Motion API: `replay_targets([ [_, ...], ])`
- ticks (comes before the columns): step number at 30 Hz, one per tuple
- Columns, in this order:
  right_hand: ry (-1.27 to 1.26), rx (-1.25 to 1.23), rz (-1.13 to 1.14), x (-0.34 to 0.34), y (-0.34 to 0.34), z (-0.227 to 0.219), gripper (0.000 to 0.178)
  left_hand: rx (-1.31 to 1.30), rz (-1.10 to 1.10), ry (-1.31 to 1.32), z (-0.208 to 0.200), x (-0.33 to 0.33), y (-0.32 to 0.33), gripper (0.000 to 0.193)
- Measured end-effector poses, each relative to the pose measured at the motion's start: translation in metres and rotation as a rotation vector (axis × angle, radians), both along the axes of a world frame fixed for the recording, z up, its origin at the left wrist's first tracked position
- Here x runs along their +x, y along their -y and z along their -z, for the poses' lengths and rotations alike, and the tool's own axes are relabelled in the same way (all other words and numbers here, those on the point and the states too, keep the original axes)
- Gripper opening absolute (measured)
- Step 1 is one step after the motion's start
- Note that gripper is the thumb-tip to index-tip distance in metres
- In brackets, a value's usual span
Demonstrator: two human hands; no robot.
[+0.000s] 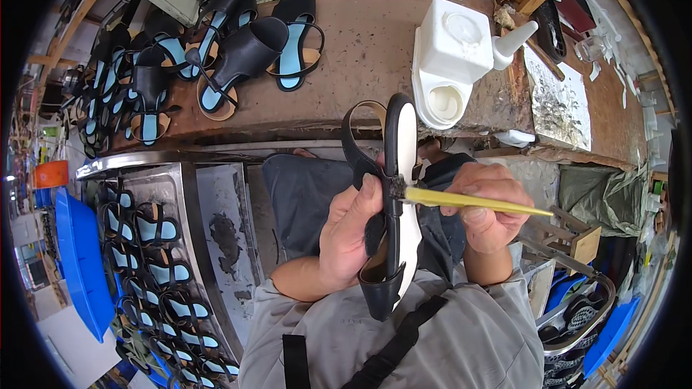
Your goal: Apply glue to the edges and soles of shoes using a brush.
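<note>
Standing nearby, I observe the left hand [344, 236], grip closed on a black sandal [392, 241]; right of the sandal, the right hand [496, 187], grip pinching a yellow brush [438, 197].

You have passing room over the bare stretch of bench [353, 43] between the black sandals [249, 50] crowding its left and the white container [458, 54] rightward. Nearer, the held sandal [408, 238] and the brush [458, 199] reaching right from it block the middle.

grey top [476, 335]; sleeves [510, 289] ending near elbows; two black straps [398, 343] over front; dark trousers [299, 205]
</note>
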State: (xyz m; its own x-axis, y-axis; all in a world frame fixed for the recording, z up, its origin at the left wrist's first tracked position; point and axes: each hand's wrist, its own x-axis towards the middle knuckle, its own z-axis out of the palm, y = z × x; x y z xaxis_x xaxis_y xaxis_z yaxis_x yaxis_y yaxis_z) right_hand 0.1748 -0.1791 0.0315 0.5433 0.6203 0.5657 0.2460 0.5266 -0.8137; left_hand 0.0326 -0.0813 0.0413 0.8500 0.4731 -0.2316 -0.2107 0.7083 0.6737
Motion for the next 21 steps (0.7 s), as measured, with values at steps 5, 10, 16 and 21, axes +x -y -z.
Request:
replay_targets([
  [5,-0.054,-0.005,-0.061,-0.004,0.016,-0.003,0.013,0.026,0.036,-0.019,0.002,0.002,0.005,0.055],
  [10,-0.069,-0.023,0.001,0.009,0.010,-0.011,0.012,0.054,0.015,-0.093,-0.007,0.003,0.011,0.055],
  [16,0.028,0.024,-0.028,0.023,0.002,-0.014,0.011,-0.006,0.084,0.102,0.001,-0.004,0.008,0.041],
  [21,0.029,0.029,-0.055,0.025,0.001,-0.019,0.014,-0.088,0.071,0.145,-0.002,-0.003,0.010,0.041],
])
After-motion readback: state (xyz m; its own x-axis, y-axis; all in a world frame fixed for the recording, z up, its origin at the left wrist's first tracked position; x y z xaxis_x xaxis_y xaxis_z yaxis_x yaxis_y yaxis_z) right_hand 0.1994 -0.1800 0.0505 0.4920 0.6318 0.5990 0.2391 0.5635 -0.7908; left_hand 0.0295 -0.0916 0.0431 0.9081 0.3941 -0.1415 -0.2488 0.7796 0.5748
